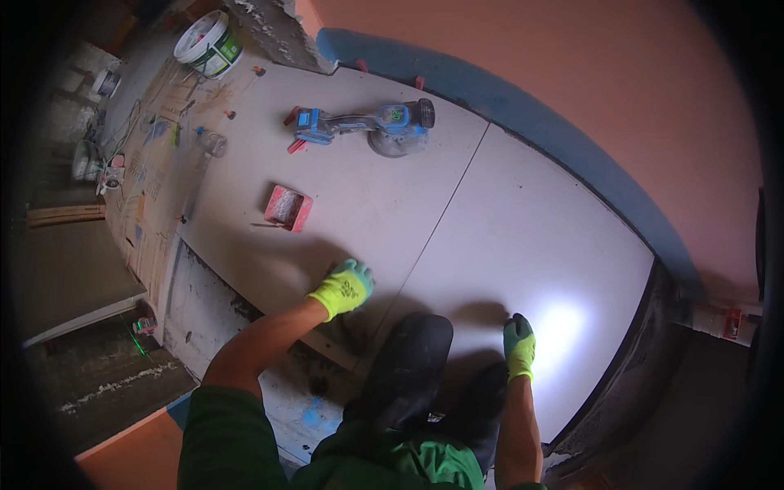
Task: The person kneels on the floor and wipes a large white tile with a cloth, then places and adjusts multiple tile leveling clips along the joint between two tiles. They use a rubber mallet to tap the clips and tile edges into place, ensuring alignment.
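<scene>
Left hand curled, right hand bent, both yellow-gloved; whether grasping, cannot tell. Smooth flat tiles below. Dusty round-based tool, square red box beyond.

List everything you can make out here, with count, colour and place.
Large slabs: two, pale grey, side by side across the middle
Power tool: one, blue and black, on the left slab's far part
Open box: one, red, on the left slab
Thin stick: one, brownish, beside the box
Bucket: one, white with green label, upper left
Bottle: one, clear, left of the slabs
Wedges: several, red, along the wall and by the tool
Wall: one, salmon with blue-grey band, upper right
Small clutter: uncountable, mixed, far left
Left hand: one, yellow-green glove, over the left slab
Right hand: one, yellow-green glove, over the right slab
</scene>
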The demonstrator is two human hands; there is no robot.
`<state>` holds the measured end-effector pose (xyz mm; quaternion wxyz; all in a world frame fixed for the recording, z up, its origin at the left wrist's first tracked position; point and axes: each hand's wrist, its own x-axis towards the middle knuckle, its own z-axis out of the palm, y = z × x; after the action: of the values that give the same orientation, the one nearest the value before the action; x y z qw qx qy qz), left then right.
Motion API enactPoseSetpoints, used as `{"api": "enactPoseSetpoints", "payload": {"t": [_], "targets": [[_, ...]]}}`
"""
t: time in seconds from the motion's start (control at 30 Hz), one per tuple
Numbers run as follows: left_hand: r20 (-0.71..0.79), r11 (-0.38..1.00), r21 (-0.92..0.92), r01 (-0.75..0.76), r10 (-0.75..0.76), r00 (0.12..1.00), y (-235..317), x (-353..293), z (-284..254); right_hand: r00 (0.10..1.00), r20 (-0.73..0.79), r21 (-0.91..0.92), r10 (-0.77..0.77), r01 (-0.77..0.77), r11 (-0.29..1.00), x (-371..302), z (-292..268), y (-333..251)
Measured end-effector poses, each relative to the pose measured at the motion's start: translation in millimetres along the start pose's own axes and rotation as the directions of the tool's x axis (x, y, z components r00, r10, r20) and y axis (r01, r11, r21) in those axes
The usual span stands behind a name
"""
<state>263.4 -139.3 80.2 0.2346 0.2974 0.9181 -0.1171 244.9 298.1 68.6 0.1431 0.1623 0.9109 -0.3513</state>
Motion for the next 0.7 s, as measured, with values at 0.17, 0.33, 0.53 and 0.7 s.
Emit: {"api": "enactPoseSetpoints", "payload": {"t": [0.17, 0.33, 0.53, 0.7], "targets": [[-0.306, 0.91, -0.11, 0.399, -0.413, 0.858, -21, 34, -14, 0.995, -0.025, 0.102, 0.101, -0.098, 0.99, -19, -25, 48], [0.045, 0.809, -0.347, 0.474, -0.49, 0.87, 16, 5, 11, 0.989, -0.104, 0.123, -0.102, 0.115, 0.986, -27, -34, 72], [-0.159, 0.813, -0.372, 0.448, -0.531, 0.832, 19, -43, 67, 0.999, -0.017, 0.141, -0.051, 0.052, 0.989, -39, -47, 46], [-0.325, 0.863, -0.352, 0.363, -0.476, 0.817, -8, -55, 96, 0.996, 0.026, 0.139, -0.083, 0.078, 0.987, -46, -41, 15]]}}
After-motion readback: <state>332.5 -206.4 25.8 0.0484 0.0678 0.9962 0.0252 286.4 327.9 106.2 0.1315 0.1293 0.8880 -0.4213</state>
